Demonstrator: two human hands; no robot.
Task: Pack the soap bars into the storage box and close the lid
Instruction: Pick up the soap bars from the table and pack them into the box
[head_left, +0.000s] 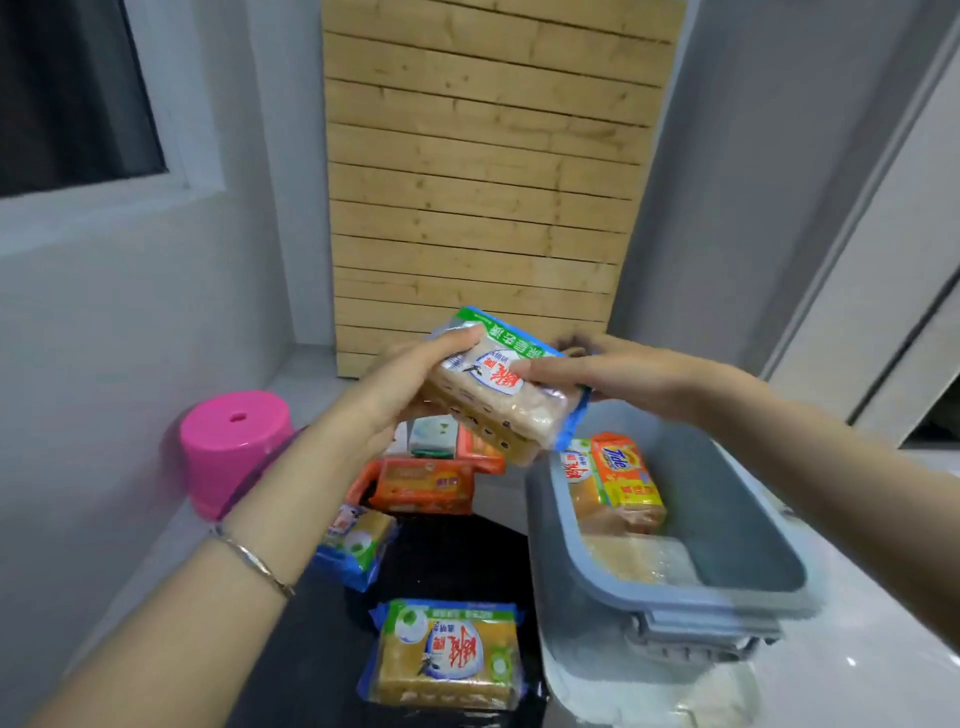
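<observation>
Nearest the lens: left forearm, thin bracelet at the wrist, entering from lower left.

Left of the left hand: pink stool, upside-looking tub shape with a small hole on top, standing on the floor against the grey wall.

Left hand: raised, fingers and thumb clamped on the left end of a wrapped soap pack. Pack is clear film with green and blue edging, red characters on a white label, tan bars inside. Held in the air, tilted, its right end lower.

Below the left hand, on a dark mat: orange soap packs, a pale green-and-white pack behind them, a blue-edged yellow pack lying tilted, and one more green-and-blue pack lying flat, closest to the viewer.

Right hand: fingers closed on the right end of the same held pack, index finger laid across its top face. So both hands grip one pack, hands apart by the pack's length.

Below the right hand: grey-blue storage box, open, with a latch handle on its near end. Inside, at the far end, a yellow-orange Tide pack stands beside a green-edged pack; more tan soap lies in film at the bottom. Lid: appears to lie under the box, pale and blurred; not certain.

Behind the hands: wooden slat panel leaning on the wall.
</observation>
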